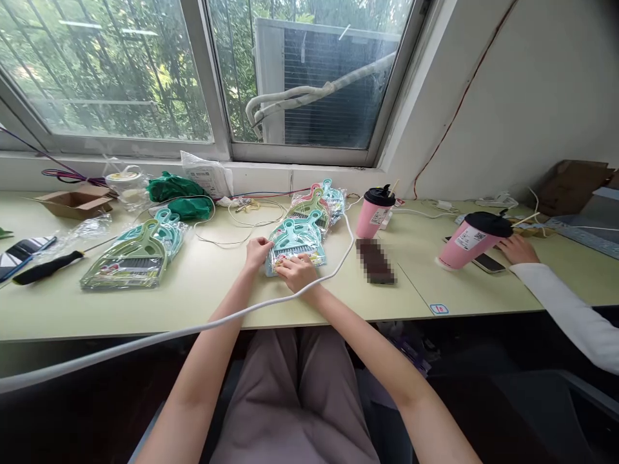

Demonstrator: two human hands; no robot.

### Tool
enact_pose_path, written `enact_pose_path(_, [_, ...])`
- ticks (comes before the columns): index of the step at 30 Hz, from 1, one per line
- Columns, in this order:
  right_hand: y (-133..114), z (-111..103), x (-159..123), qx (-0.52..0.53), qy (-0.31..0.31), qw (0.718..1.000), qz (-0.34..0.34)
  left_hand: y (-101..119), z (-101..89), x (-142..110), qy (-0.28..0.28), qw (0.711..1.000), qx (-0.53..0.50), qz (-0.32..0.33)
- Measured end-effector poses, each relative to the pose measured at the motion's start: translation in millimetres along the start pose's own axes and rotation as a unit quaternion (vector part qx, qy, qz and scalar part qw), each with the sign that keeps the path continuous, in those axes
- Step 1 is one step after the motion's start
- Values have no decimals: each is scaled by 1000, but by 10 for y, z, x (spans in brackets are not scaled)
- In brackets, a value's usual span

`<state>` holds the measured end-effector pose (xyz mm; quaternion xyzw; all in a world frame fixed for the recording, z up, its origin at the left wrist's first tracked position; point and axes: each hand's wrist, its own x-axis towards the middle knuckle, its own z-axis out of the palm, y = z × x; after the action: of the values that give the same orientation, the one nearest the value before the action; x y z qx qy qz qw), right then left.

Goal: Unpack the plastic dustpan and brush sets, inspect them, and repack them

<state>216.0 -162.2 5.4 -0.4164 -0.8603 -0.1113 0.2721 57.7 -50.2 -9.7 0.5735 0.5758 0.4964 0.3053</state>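
In front of me on the table lies a light-blue dustpan and brush set (296, 241) in clear plastic wrapping. My left hand (258, 251) is closed in a pinch at the set's left edge. My right hand (298, 272) rests on the lower front of the wrapping, its fingers laid over the printed label and apart. Just behind it are more wrapped sets, a green and pink one (313, 207) and a blue one (333, 193). To the left, a wrapped green dustpan set (129, 261) overlaps a blue one (170, 231).
A white cable (232, 316) crosses in front of my arms. Two pink cups (371, 216) (467, 241) and a blurred-out dark object (376, 261) stand or lie to the right. Another person's hand (518, 250) is near a phone (488, 263). A screwdriver (48, 267) and small box (75, 201) are left.
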Motion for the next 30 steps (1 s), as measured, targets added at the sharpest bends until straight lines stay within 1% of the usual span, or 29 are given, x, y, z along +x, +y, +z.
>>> enact_pose_path(2, [-1,-1,-35,1,7,999,-33,-13,-41,22,36,999,-4,-1])
enact_pose_path(5, [-18,6,-68,10,2,998,-64,-47,-111,58,81,995,-30,-42])
enact_pose_path(7, [-29,16,-79,21,14,998,-61,-66,-143,70,89,992,-66,-65])
enact_pose_path(10, [-35,34,-91,41,26,998,-39,-67,-154,66,103,988,-105,-48])
enact_pose_path(13, [-16,47,-95,56,5,998,8,-26,-140,41,125,986,-110,-11])
enact_pose_path(16, [38,44,-84,64,-21,994,89,58,-125,-2,145,982,-116,17])
enact_pose_path(19, [106,36,-63,82,-40,978,186,169,-120,-67,171,978,-115,33])
enact_pose_path(21, [145,49,-49,125,-42,963,236,240,-123,-115,194,975,-100,33])
enact_pose_path(23, [178,85,-33,221,-29,938,267,295,-128,-157,217,973,-77,27])
enact_pose_path(24, [194,109,-23,285,-17,916,280,315,-129,-174,228,971,-66,24])
enact_pose_path(25, [210,136,-10,352,-5,887,298,331,-127,-190,239,969,-58,22])
enact_pose_path(27, [243,186,22,475,15,811,340,356,-114,-222,256,965,-59,25])
enact_pose_path(29, [274,216,59,562,28,735,379,377,-87,-260,264,961,-74,37])
enact_pose_path(30, [287,221,75,591,36,704,392,388,-68,-283,264,960,-82,46])
